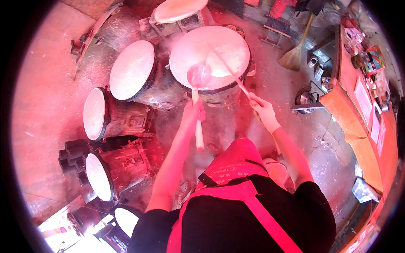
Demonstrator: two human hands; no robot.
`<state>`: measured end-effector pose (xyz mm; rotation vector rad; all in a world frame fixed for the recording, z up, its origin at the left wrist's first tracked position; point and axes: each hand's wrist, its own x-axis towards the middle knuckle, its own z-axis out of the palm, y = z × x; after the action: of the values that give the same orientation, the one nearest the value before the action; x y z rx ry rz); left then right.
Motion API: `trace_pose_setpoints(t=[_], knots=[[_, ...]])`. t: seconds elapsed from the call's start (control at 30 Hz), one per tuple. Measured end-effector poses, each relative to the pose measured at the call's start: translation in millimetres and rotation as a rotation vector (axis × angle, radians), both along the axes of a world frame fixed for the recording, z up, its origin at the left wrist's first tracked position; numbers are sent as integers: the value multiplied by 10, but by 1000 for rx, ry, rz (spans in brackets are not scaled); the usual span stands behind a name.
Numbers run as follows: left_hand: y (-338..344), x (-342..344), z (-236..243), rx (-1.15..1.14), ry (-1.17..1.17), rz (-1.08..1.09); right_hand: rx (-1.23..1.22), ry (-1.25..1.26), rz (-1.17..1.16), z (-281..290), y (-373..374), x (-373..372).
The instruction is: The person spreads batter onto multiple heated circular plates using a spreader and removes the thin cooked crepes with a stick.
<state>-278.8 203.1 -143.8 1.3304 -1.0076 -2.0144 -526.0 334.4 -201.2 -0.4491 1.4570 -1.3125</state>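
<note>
In front of me stands a wide drum-shaped vessel (pixel 185 46) with a round, pale top and a dark rim. My left hand (pixel 194 111) is closed round the thick wooden handle of a ladle (pixel 195 76), whose round bowl is over the near left part of that top. My right hand (pixel 263 111) grips a long thin stick (pixel 230 71) slanting to the upper left across the pale surface. Beside the stick, close to the ladle, lies a pale fan-shaped piece (pixel 218 66); whether it is fixed to the stick I cannot tell. Haze and red light blur details.
More pale-topped drum-shaped vessels (pixel 133 69) curve round my left, and another vessel (pixel 179 10) stands behind the front one. At far right is an orange-covered table (pixel 350 109) bearing packages. A broom (pixel 293 57) and a metal kettle (pixel 306 98) are at the right.
</note>
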Motion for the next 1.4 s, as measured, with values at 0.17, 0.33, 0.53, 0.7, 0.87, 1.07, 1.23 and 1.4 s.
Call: trace_pose_setpoints(t=[0.17,0.33,0.53,0.7,0.87,1.07,1.23,1.4], knots=[[-329,-563,-211,-6,-99,11,-33,-95,-202,-203,-98,330],[-338,-686,-70,112,146,-1,-7,-403,4,75,-126,618],[-241,63,600,521,529,-43,-183,85,-100,249,-322,-141],[-152,294,507,817,528,59,-129,593,167,-201,29,405],[289,493,430,678,371,217,-128,617,-51,-32,49,-82],[683,722,330,793,643,457,-50,719,226,-306,683,281],[908,847,327,842,811,597,24,994,229,231,725,-107],[918,876,319,859,855,628,199,1486,411,580,783,-489]])
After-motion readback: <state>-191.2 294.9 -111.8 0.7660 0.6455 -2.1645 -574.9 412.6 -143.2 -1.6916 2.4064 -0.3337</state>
